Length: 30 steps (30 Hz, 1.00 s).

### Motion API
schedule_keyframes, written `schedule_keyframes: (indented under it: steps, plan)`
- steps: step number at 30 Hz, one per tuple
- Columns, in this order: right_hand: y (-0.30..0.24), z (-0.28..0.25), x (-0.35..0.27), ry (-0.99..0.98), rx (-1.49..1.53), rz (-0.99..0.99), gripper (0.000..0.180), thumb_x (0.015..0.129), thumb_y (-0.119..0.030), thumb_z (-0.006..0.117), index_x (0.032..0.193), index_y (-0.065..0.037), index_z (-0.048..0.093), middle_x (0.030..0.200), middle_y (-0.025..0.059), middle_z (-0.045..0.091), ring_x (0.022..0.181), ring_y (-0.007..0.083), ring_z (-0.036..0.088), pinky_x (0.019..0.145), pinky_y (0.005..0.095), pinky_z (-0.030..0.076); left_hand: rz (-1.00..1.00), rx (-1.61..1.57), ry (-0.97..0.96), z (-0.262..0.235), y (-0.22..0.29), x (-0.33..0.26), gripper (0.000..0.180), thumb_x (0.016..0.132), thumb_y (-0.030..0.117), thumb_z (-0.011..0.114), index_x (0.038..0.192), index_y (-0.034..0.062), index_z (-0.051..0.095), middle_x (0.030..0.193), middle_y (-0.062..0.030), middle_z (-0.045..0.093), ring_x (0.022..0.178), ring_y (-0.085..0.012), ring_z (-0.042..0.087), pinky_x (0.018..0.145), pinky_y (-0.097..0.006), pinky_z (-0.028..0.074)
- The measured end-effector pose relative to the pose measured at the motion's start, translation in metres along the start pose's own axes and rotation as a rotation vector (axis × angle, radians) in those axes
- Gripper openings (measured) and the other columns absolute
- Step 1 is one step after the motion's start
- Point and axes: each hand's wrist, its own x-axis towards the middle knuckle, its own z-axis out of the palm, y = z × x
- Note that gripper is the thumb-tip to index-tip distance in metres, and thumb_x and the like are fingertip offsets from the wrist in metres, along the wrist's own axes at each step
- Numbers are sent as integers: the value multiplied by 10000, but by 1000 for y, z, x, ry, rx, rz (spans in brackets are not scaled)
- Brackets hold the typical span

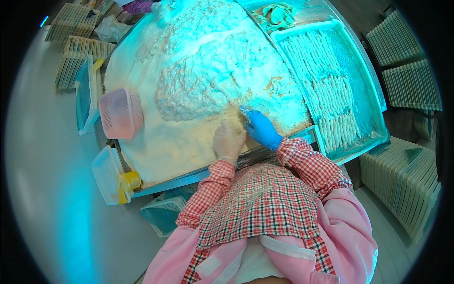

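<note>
A low-sided table is spread with pale flour or breading crumbs [170, 151]. A large heap of wet-looking, coated pieces [189, 92] rises in its middle; single pieces are hard to make out. At the table's near edge, my left hand [229, 142], in a pale, crumb-dusted glove, rests in the crumbs with its fingers spread. Just right of it is my right hand [262, 130] in a blue glove, fingers stretched toward the heap's near edge and tips coated in crumbs. A gap separates its thumb from its fingers, and no held piece shows in either hand.
Right of the table, a mesh tray [373, 118] holds rows of long coated strips [333, 90]. A pink perforated basket [120, 113] stands at the table's left side, above a clear plastic bin [106, 175]. Stacked trays [402, 182] line the right; more stacks [78, 59] stand far left.
</note>
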Motion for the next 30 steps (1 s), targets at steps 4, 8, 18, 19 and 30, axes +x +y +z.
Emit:
schedule_keyframes:
  steps: [4, 8, 18, 19, 30]
  plan:
    - [-10, -42, -4, -113, -143, 56, 469, 817, -61, 556, 1283, -88, 515, 1047, 185, 560, 943, 352, 551, 773, 439, 488, -271, -516, -240, -3, -15, 10, 496, 836, 283, 606, 1256, 29, 536, 1125, -192, 616, 996, -306, 609, 859, -384, 488]
    - [8, -27, -30, -282, -125, 41, 357, 794, -63, 566, 1150, -70, 591, 986, 167, 562, 878, 340, 544, 726, 435, 489, 168, -547, 46, -12, -5, 16, 534, 834, 299, 615, 1282, 25, 516, 1201, -184, 582, 1025, -329, 571, 890, -415, 460]
    - [36, -7, -20, -172, 1082, 800, 313, 925, -257, 582, 1140, -30, 570, 967, 83, 590, 838, 173, 563, 664, 339, 489, 353, 24, -14, 8, 4, 0, 494, 819, 281, 621, 1241, 37, 543, 1068, -121, 571, 975, -272, 546, 826, -396, 438]
    - [16, -12, -14, -107, 1290, 863, 332, 930, -284, 583, 1145, -32, 569, 990, 72, 592, 845, 153, 559, 669, 324, 487, 364, -32, -27, 4, 11, -6, 497, 821, 288, 616, 1246, 39, 540, 1067, -114, 571, 975, -272, 543, 833, -404, 433]
    - [-35, -33, -8, 119, 1778, 830, 427, 1009, -290, 415, 1373, -67, 410, 1315, 88, 518, 1174, 197, 506, 1039, 358, 382, 376, -614, 102, 31, 70, -4, 520, 879, 193, 531, 1356, 13, 429, 1419, -185, 395, 1309, -364, 349, 1082, -486, 247]
